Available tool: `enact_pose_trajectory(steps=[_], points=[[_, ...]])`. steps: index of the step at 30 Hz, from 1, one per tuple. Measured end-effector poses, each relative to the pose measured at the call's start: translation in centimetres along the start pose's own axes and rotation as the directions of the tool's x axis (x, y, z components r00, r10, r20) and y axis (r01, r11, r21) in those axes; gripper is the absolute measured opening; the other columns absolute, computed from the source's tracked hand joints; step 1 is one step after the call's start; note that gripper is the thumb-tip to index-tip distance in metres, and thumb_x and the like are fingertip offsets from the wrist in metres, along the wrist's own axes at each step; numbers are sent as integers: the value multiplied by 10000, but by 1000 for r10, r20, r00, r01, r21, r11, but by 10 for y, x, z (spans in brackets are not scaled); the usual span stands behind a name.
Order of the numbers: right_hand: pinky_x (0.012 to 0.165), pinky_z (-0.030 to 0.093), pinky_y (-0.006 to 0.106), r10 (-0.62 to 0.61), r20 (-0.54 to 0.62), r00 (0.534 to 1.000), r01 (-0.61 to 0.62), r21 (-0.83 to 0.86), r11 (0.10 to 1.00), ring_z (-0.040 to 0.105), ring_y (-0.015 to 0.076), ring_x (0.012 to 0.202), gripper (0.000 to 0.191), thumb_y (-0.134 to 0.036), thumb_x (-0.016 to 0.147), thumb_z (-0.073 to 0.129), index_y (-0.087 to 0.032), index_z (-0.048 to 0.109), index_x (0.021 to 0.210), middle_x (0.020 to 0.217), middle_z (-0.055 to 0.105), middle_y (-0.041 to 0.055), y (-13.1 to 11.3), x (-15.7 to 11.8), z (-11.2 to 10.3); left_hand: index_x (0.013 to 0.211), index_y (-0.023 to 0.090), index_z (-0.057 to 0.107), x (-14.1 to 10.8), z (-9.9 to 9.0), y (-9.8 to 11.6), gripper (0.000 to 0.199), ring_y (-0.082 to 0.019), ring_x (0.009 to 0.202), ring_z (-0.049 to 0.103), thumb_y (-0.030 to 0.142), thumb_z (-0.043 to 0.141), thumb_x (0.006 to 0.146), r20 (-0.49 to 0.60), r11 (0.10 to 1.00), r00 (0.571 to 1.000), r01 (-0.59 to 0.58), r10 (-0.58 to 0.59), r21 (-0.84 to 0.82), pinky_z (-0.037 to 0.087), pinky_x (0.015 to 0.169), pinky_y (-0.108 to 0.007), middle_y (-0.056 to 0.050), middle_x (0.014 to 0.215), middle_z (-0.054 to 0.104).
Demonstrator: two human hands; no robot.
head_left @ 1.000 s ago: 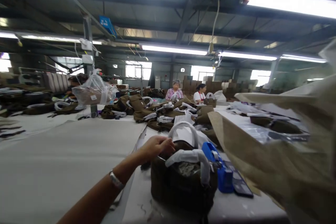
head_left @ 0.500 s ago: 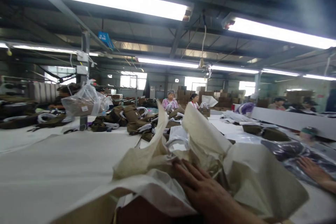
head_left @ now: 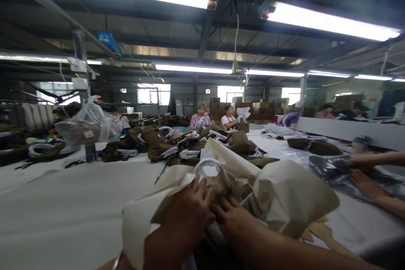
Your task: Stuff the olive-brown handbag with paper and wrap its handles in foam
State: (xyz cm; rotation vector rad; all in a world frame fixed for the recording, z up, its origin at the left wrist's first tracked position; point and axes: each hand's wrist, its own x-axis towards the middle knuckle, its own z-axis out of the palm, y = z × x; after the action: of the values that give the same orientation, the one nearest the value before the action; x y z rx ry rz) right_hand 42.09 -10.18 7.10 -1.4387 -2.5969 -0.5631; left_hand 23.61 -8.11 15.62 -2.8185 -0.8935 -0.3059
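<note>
Crumpled cream sheets of paper spread out around a brown piece, seemingly a bag, in front of me. A white-wrapped handle loop arches up behind my fingers. My left hand has its fingers curled on the paper at the near left side, closed on it. Close beside it, my right hand presses into the middle of the bundle with its fingers apart. Its fingertips are partly hidden among the folds. The bundle's lower part is dark and mostly covered by my wrists.
A co-worker's hands lie on a clear plastic-wrapped item at the right. Olive bags with wrapped handles are heaped across the white table. A plastic bag hangs by a post. Brown scraps lie near the right.
My left hand has come into view and onto the paper. My right hand is still at the bundle's middle. The upright paper flaps have been lowered, and the co-worker's second hand has appeared.
</note>
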Motion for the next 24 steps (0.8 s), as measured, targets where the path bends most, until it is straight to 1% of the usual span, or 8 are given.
enact_pose_trajectory(steps=[3,6,10,12,14,18,21,24], points=[[975,498,640,-5,-12,1000,5,-22,1000,534,414,1296,554,-212,962,561,-309,453,1497,1618,356,90,5,-10,-8,1426,85,553,-16,21,-14,507,-404,1182,638,267,577,953,45,976,992,110,-120,187,561,952,-537,-273,1435,547],[1007,465,658,-63,-7,998,63,20,998,480,425,1342,626,-245,947,581,-338,381,1532,1631,340,51,2,-13,-12,1415,112,576,-41,38,-24,511,-381,1012,718,119,454,919,33,959,997,53,-64,280,623,768,-481,-262,1434,545],[951,495,666,-6,50,999,6,4,1000,507,440,1313,531,-175,951,551,-292,494,1466,1573,438,96,-12,0,-14,1269,133,686,-37,15,-15,590,-286,759,756,-42,399,785,162,961,974,114,-158,251,599,597,-340,-225,1259,693],[854,553,615,69,74,995,-65,-51,997,588,427,1218,495,-120,949,522,-251,544,1426,1497,526,139,-20,8,-16,1189,128,708,-14,-4,-5,560,-311,858,748,-76,363,798,148,955,969,159,-200,251,600,670,-370,-195,1110,740],[740,584,547,121,81,989,-112,-107,988,664,396,1070,459,-93,937,507,-172,586,1383,1347,638,195,-27,12,-20,1277,72,641,13,-14,1,513,-378,1066,690,-56,382,854,99,972,986,108,-131,210,582,823,-486,-248,1220,684],[523,523,391,130,47,990,-120,-170,978,667,306,766,270,-116,907,523,-96,756,1043,975,743,216,-39,1,-18,1330,124,599,47,0,-8,361,-328,1145,657,196,545,980,79,997,997,-27,21,71,515,998,-481,-184,1256,686],[446,444,327,92,-136,986,-117,-189,975,637,252,677,288,-158,917,517,-105,723,1112,1099,731,233,-43,-15,-2,1232,204,647,48,15,-19,290,-289,1069,687,339,597,981,49,996,995,-88,87,20,534,968,-435,-101,1173,722],[429,436,294,32,-216,976,-71,-175,982,646,214,634,299,-166,925,520,-146,688,1171,1215,709,210,-37,-24,9,1209,203,647,38,24,-26,241,-293,1099,675,258,600,979,-5,986,986,-169,169,16,525,989,-452,-93,1173,721]])
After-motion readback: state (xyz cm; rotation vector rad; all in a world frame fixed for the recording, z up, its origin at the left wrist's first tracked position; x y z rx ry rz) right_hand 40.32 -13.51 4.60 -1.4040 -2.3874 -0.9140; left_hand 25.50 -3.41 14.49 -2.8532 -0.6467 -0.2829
